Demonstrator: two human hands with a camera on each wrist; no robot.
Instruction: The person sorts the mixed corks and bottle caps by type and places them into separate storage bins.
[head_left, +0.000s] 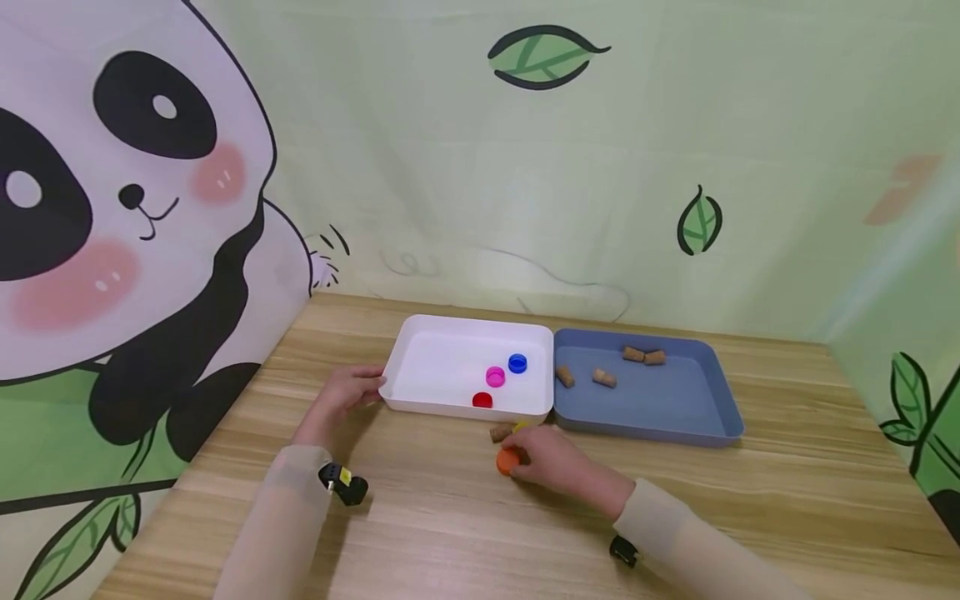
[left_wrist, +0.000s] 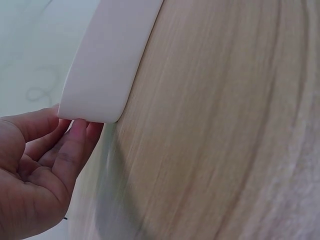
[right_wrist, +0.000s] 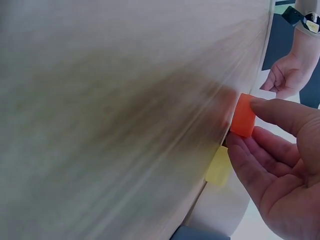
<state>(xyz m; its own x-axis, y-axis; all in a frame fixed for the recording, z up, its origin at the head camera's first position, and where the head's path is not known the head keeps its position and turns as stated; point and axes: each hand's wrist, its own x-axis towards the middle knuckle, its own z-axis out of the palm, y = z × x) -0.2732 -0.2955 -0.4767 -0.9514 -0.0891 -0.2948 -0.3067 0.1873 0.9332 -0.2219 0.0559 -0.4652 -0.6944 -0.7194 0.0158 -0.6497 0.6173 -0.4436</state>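
Note:
My right hand [head_left: 551,458] pinches an orange bottle cap [head_left: 507,461] between thumb and fingers, in front of the white tray [head_left: 442,358]. In the right wrist view the orange cap [right_wrist: 243,115] stands on edge by the fingertips. A yellow bottle cap [right_wrist: 218,166] is close to those fingers; in the head view the hand partly covers it. Beside it on the table lies a cork [head_left: 500,433]. My left hand [head_left: 347,396] holds the white tray by its left end. In the left wrist view its thumb and fingertips meet the tray wall [left_wrist: 102,65].
Inside the white tray are a blue cap [head_left: 517,363], a pink cap [head_left: 495,377] and a red cap [head_left: 482,400]. A blue-grey tray [head_left: 660,408] touches its right side and contains several corks [head_left: 603,378]. Behind the wooden table [head_left: 420,533] hangs a printed panda cloth [head_left: 420,167].

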